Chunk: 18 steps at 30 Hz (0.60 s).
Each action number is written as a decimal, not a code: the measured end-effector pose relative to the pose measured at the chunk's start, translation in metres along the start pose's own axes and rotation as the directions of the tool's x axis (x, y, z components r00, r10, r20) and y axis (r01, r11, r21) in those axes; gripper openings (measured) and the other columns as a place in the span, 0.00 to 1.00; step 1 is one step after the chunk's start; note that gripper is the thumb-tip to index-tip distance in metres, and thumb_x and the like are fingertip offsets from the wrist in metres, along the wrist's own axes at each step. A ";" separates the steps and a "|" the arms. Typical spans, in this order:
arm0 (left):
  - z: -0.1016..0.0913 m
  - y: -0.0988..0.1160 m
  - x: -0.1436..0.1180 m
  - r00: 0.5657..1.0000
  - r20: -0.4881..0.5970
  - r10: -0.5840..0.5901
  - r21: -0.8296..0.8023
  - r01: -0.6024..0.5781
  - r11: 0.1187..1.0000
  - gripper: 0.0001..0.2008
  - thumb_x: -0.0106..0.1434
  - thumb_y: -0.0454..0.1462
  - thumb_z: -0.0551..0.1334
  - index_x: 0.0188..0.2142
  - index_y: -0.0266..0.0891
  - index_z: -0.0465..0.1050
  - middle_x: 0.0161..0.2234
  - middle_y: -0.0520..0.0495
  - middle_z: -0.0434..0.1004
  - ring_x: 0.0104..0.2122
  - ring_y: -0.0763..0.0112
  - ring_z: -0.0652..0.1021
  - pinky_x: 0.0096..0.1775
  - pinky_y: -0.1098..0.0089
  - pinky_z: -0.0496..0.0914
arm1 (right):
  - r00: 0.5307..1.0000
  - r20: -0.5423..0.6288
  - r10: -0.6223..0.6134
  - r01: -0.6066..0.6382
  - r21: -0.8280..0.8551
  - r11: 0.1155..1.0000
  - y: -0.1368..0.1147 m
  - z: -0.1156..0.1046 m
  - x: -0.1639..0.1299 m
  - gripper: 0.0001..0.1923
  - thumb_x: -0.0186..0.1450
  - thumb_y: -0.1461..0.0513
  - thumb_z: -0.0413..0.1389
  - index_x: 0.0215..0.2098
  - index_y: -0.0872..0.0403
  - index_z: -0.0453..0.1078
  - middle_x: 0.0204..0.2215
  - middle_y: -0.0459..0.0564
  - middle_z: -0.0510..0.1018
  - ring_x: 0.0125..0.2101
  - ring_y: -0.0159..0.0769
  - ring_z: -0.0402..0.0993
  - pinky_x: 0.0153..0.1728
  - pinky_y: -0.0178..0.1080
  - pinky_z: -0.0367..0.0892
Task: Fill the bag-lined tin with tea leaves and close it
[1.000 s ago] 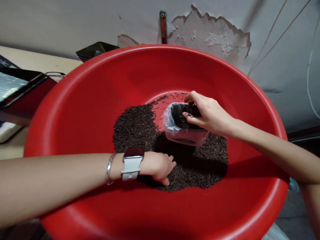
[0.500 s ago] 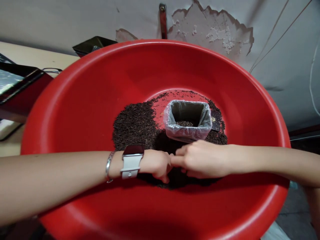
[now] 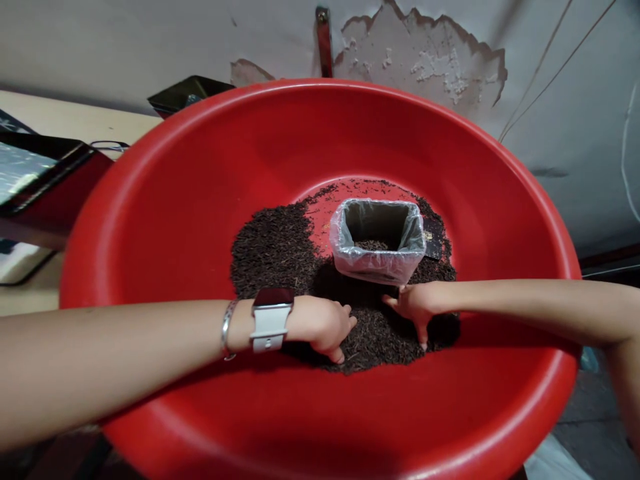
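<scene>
A wide, smooth red plastic basin (image 3: 165,193) fills the view, its near rim cut off at the bottom edge. Two bare forearms reach in over that near rim. The left hand (image 3: 323,325), its wrist wearing a white-strapped watch (image 3: 271,319) and a thin silver bangle (image 3: 228,328), rests in the basin's middle with fingers curled down into a heap of dark loose tea leaves (image 3: 280,250); whether it grasps any cannot be told. The right hand (image 3: 417,305), just beside it, has fingers spread and pressed into the same heap, fingertips partly buried. The leaves are fine, dry and crumbly, covering the basin's flat floor; broad bare red walls rise on every side. Just beyond both hands, still within the basin, stands a small rectangular container lined with a clear plastic bag (image 3: 379,241), its mouth open and a little tea at the bottom. Behind the basin's far rim is a grey wall with peeling plaster (image 3: 425,60).
</scene>
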<state>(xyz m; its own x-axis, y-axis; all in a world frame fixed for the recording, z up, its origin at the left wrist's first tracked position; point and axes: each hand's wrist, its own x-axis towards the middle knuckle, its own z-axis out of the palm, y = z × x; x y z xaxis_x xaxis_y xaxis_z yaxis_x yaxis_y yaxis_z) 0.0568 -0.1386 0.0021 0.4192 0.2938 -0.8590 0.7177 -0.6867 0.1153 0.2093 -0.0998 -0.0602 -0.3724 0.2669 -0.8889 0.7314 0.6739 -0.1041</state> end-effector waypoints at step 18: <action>0.009 -0.019 0.017 0.967 -0.228 -0.115 -0.069 0.102 0.992 0.12 0.51 0.36 0.73 0.35 0.31 0.82 0.40 0.29 0.81 0.42 0.40 0.81 0.44 0.52 0.75 | 0.983 -0.159 -0.094 0.111 0.100 0.989 -0.012 0.008 -0.008 0.58 0.46 0.61 0.71 0.68 0.65 0.47 0.53 0.73 0.69 0.51 0.56 0.72 0.44 0.41 0.69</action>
<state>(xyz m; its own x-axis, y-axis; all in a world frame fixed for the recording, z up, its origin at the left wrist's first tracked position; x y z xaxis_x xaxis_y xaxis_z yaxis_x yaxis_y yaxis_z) 0.0453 -0.1261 -0.0193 0.4494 0.5151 -0.7299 0.7936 -0.6053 0.0615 0.2076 -0.1158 -0.0558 -0.5260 0.3082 -0.7927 0.7387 0.6275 -0.2462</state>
